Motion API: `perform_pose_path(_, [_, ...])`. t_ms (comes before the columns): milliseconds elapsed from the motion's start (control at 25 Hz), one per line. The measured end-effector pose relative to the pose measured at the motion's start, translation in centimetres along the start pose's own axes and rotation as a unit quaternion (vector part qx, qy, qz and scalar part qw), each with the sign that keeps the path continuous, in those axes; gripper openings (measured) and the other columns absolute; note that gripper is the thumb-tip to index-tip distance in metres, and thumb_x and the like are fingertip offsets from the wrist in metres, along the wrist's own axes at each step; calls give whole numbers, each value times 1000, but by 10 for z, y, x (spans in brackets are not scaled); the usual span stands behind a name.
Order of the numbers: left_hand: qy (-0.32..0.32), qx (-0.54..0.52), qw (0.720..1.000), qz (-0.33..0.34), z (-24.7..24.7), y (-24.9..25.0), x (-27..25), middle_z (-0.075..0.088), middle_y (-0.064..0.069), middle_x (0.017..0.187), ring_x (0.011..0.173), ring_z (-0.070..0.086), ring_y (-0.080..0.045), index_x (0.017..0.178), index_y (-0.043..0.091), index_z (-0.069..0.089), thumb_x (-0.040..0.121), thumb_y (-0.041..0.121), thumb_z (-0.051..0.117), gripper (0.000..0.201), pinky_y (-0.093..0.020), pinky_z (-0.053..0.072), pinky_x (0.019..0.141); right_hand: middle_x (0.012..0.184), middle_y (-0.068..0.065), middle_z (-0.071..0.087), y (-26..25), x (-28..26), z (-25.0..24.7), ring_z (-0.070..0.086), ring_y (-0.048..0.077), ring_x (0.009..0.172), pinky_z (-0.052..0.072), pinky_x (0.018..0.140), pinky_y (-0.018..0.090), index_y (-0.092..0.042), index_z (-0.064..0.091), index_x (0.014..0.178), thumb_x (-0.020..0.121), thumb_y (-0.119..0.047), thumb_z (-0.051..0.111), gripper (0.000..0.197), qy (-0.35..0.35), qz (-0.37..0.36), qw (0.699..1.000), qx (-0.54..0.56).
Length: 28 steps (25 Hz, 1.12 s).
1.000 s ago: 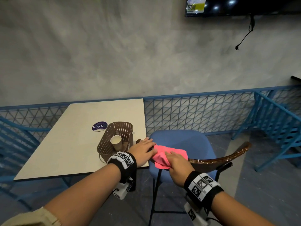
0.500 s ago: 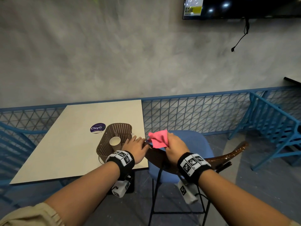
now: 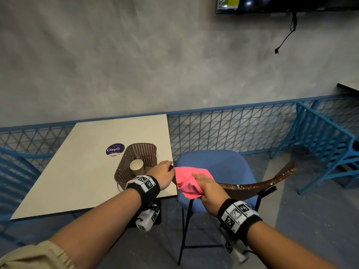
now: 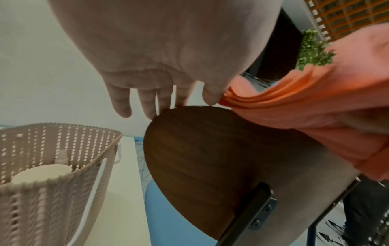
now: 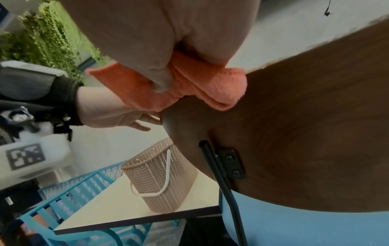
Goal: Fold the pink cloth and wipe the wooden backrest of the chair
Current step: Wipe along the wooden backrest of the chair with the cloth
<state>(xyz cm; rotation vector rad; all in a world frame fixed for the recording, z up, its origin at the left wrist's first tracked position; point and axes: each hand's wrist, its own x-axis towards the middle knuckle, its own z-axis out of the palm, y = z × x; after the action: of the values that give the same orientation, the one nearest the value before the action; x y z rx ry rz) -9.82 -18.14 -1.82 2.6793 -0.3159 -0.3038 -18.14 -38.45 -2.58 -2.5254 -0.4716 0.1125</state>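
Note:
The pink cloth (image 3: pixel 189 181) is folded and draped over the top edge of the curved wooden backrest (image 3: pixel 258 185), near its left end. My right hand (image 3: pixel 206 186) grips it there, fingers on the far face. The right wrist view shows the thumb curled into the cloth (image 5: pixel 210 86) against the near face of the backrest (image 5: pixel 305 133). My left hand (image 3: pixel 164 172) is beside the cloth, at the backrest's left tip. Its straight fingers (image 4: pixel 147 106) touch the rounded end of the wood (image 4: pixel 210 158) and hold nothing.
A brown perforated basket (image 3: pixel 136 166) holding a paper cup (image 3: pixel 136 165) stands on the cream table (image 3: pixel 77 171), close to my left hand. Beyond the backrest is the chair's blue seat (image 3: pixel 223 166). Blue mesh railing (image 3: pixel 233 129) runs behind, and a blue frame (image 3: pixel 326 144) stands at right.
My right hand slid the cloth left to the backrest's tip, lifting it there, then back right and down over the top edge. The left hand stayed at the left end.

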Motion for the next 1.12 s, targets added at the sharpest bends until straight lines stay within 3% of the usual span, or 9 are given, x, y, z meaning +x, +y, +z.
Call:
perform_pose_path(120, [-9, 103, 994, 35, 16, 4, 10, 57, -7, 132, 129, 43, -29, 123, 19, 58, 84, 60, 11, 74, -40, 32, 107, 122, 3, 67, -1, -17, -9, 54, 14, 118, 40, 103, 28, -17, 69, 107, 73, 7, 43, 49, 11, 6, 995, 99])
perform_pose_path(240, [-11, 153, 984, 92, 27, 24, 13, 56, -4, 133, 135, 37, -27, 123, 24, 59, 88, 53, 18, 61, -48, 22, 112, 79, -1, 65, -1, -35, -32, 57, 18, 79, 42, 70, 30, -19, 52, 68, 74, 2, 47, 22, 34, 53, 991, 116])
perform_pose_path(400, [-39, 166, 979, 114, 38, 56, 10, 58, -3, 131, 139, 37, -24, 128, 28, 56, 98, 50, 28, 47, -56, 0, 119, 91, -15, 70, 14, -54, -82, 60, -8, 82, 42, 72, 4, -32, 65, 84, 73, 5, 48, 41, 128, 67, 974, 174])
perform_pose_path(560, [-45, 151, 982, 102, 37, 61, 7, 62, 2, 123, 128, 45, -22, 119, 30, 61, 97, 60, 22, 54, -52, -4, 119, 106, -5, 71, 58, -65, -117, 64, 11, 100, 45, 79, 22, -17, 70, 106, 84, 10, 53, 39, 277, 111, 943, 146])
perform_pose_path(680, [-40, 140, 983, 108, 38, 59, 7, 59, 5, 127, 129, 43, -20, 120, 31, 61, 97, 60, 23, 53, -50, -2, 119, 122, -12, 64, 69, -73, -107, 59, 13, 116, 41, 96, 23, -25, 60, 128, 86, -1, 48, 50, 211, 95, 967, 110])
perform_pose_path(760, [-36, 125, 986, 102, 38, 61, 6, 58, 6, 128, 130, 41, -19, 122, 33, 60, 99, 57, 25, 49, -49, -2, 119, 110, -14, 60, 63, -74, -81, 56, 11, 110, 35, 96, 17, -10, 62, 123, 80, 8, 45, 50, 150, 117, 973, 128])
perform_pose_path(880, [-38, 103, 991, 80, 36, 63, 3, 54, 4, 133, 132, 39, -19, 128, 28, 53, 105, 40, 22, 40, -48, -2, 119, 151, 2, 38, 60, -64, -30, 21, 27, 148, 7, 121, 39, -4, 43, 141, 72, 7, 46, 70, 63, 131, 989, 23])
perform_pose_path(960, [-47, 63, 995, 63, 36, 62, 5, 54, 4, 135, 134, 37, -18, 132, 26, 51, 106, 37, 18, 43, -47, -3, 120, 163, 2, 11, 61, -54, -12, -4, 29, 151, -10, 119, 43, -11, 21, 152, 73, 6, 48, 85, 50, 151, 987, -14])
perform_pose_path(1120, [-54, 8, 996, 71, 36, 63, 9, 51, 9, 145, 140, 32, -11, 137, 30, 51, 100, 53, 13, 58, -44, -6, 121, 165, 4, 2, 32, -35, -1, -8, 27, 151, -15, 115, 36, -14, 14, 154, 84, 2, 45, 79, 53, 79, 995, -14])
